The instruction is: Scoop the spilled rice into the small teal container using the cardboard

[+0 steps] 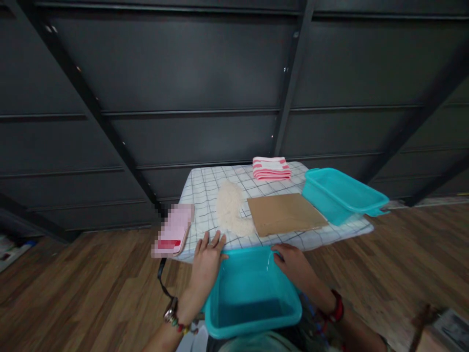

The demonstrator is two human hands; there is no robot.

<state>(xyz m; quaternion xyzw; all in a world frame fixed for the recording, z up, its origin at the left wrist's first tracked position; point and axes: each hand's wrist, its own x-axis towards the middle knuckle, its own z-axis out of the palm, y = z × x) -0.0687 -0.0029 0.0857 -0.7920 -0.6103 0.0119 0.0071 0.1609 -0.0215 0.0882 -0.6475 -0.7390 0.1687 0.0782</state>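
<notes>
A teal plastic basin (pixel 252 286) is in front of me, its far rim against the near table edge. My left hand (pixel 209 256) is at its far left corner, fingers stretched out over the tablecloth and thumb touching the rim. At the far right corner, my right hand (pixel 293 261) has its fingers curled over the rim. Just beyond the basin lies a spread of pale, grain-like material (pixel 231 208) on the checked tablecloth (pixel 201 188). To its right is a flat sheet of brown cardboard (pixel 287 213).
A second teal basin (pixel 344 193) stands tilted at the table's right end. A folded pink-and-white towel (pixel 271 168) lies at the back. On the left edge is a pink, partly blurred flat object (pixel 176 230). Behind the table rises a dark panelled wall (pixel 190 68); wooden floor (pixel 110 288) surrounds it.
</notes>
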